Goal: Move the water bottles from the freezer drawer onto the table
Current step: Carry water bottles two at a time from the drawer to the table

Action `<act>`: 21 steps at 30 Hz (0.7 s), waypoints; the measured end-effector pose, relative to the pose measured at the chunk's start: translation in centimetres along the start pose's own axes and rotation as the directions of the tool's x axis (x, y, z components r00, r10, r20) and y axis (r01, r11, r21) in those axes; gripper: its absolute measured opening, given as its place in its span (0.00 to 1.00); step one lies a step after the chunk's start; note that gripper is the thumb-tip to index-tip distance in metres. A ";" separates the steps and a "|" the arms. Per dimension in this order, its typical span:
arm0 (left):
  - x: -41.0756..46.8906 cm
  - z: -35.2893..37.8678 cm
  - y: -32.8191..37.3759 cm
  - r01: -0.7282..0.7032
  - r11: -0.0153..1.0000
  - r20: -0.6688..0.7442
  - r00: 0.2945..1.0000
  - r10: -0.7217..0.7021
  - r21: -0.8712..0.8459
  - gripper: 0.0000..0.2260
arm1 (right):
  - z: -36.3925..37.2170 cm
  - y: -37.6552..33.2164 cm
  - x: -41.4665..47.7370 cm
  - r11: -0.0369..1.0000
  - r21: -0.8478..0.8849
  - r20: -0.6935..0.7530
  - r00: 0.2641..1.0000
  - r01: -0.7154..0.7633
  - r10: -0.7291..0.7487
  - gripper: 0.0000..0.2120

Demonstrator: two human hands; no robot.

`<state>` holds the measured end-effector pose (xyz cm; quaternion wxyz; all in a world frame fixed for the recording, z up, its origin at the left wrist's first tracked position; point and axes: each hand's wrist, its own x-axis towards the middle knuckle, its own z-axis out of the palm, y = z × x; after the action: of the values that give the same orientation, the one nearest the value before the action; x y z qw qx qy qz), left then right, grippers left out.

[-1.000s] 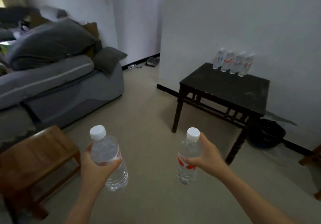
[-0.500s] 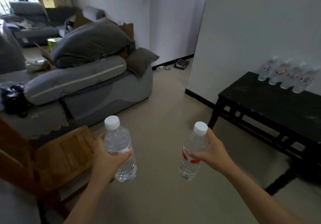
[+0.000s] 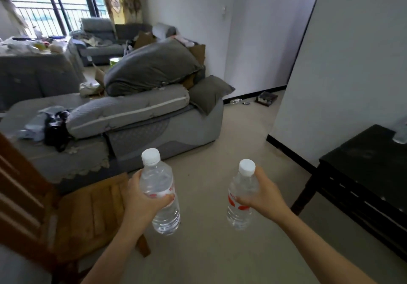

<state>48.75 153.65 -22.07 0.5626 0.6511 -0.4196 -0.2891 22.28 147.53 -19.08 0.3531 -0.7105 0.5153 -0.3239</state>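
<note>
Fingers of the left hand (image 3: 141,197) are curled round the first water bottle (image 3: 157,178); those of the right hand (image 3: 262,195) round the second water bottle (image 3: 241,215). Both are held upright, left of the black table (image 3: 363,151), clear of it.

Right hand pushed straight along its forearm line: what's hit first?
Probably nothing close: the right hand, gripping a water bottle, points over open floor toward the grey sofa end. The black table sits off to its right. Depth unclear.

Grey sofa (image 3: 176,129), wooden chair (image 3: 88,213), grey cushion (image 3: 209,92)
</note>
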 end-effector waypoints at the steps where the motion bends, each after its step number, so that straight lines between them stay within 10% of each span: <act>1: 0.7 0.0 -0.2 0.021 1.000 0.007 1.000 -0.021 -0.010 0.32 | 0.3 0.1 1.0 1.000 0.000 0.020 1.000 -0.002 0.002 0.19; 9: 10.0 -1.4 -2.1 0.045 0.999 -0.052 0.998 -0.046 -0.015 0.31 | 4.9 -0.1 12.1 1.000 -0.018 0.137 0.990 0.018 -0.016 0.23; 21: 31.6 -2.6 -2.6 -0.099 0.995 0.094 0.991 0.099 -0.008 0.29 | 9.8 -3.4 27.8 0.998 -0.048 -0.116 0.993 -0.031 0.026 0.25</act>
<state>66.71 127.36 -21.03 0.5569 0.6142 -0.4768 -0.2918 39.28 123.20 -18.84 0.3098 -0.6918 0.5528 -0.3464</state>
